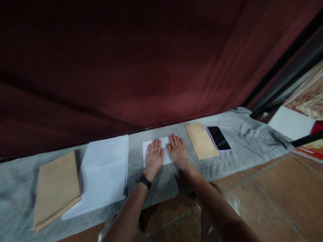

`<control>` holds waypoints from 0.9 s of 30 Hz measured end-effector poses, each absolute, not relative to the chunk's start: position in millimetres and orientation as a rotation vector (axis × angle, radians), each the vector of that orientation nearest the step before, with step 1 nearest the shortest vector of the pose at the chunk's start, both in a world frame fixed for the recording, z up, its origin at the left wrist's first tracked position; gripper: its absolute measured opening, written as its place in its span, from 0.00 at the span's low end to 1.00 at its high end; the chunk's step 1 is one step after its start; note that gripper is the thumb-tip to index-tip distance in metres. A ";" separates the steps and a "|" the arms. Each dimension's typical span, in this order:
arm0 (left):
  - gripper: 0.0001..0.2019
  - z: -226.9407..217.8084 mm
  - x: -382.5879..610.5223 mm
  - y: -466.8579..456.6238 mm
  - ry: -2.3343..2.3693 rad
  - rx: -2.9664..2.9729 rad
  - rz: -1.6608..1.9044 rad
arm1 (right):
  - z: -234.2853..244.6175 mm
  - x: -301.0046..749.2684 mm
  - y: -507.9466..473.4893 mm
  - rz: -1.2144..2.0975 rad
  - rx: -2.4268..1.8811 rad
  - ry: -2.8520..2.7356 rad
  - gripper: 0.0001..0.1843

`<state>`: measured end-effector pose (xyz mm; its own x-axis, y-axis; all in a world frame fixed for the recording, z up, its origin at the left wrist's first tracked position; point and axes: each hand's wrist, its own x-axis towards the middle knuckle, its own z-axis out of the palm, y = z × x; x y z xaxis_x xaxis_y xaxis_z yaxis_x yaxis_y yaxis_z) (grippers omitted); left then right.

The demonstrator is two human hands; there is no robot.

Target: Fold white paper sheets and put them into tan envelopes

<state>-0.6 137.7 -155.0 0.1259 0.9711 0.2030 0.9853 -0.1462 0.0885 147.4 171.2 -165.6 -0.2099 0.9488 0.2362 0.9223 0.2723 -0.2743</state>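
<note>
My left hand (153, 157) and my right hand (177, 150) lie flat, side by side, fingers stretched out, on a small folded white paper (147, 146) on a grey cloth (242, 141). A black band sits on my left wrist. Right of my hands lies a single brown envelope (201, 140), and beside it a dark-screened phone (218, 138). To the left lie a stack of white sheets (104, 171) and a pile of brown envelopes (56, 190).
A dark red curtain (141, 64) hangs right behind the cloth's far edge. Brown floor tiles (277, 188) spread to the near right. A white sheet (290, 123) and patterned items lie at the far right, past a dark bar.
</note>
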 end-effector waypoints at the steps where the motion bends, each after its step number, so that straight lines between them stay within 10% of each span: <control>1: 0.28 -156.8 -4.4 134.9 -2.008 -2.288 -0.317 | -165.8 147.7 171.4 0.105 -1.696 -2.194 0.30; 27: 0.28 -156.3 -7.0 129.1 -2.196 -2.195 -0.333 | -171.1 137.3 157.2 0.076 -1.435 -2.332 0.28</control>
